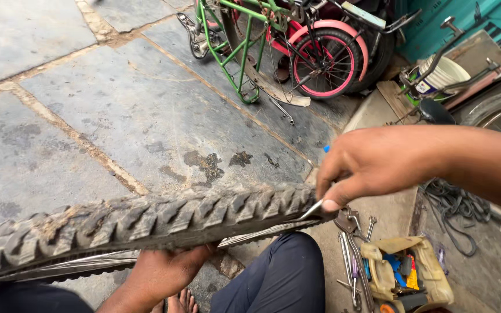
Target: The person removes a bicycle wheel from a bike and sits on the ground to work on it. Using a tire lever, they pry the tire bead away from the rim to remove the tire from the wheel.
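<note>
— So where does the bicycle tyre (140,223) sit?

— Across the person's lap, above the dark trouser knees, running from the lower left edge of the view to the middle. The knobbly tread faces up, and a strip of the metal rim (88,262) shows beneath it.

— And the hands?

— The left hand (160,272) cups the wheel from below, its fingers closed up against the underside of the tyre. The right hand (358,168) is pinched together on a slim metal tyre lever (311,210), whose tip meets the tyre's edge at the rim.

— How would that tyre handle?

— Probably as thick rubber: flexible in the sidewall, but stiff where the bead grips the rim. The tread looks dusty and grippy rather than slippery. With the rim inside, the wheel would seem moderately heavy and awkward, so support from underneath, as the left hand gives, suits it. The edge by the rim looks the place to work.

— Anything close by?

— A worn yellow tool container (407,272) and loose spanners (352,243) lie on the stone floor (117,110) by the right knee. A small pink-wheeled bicycle (326,58) stands well apart.
</note>
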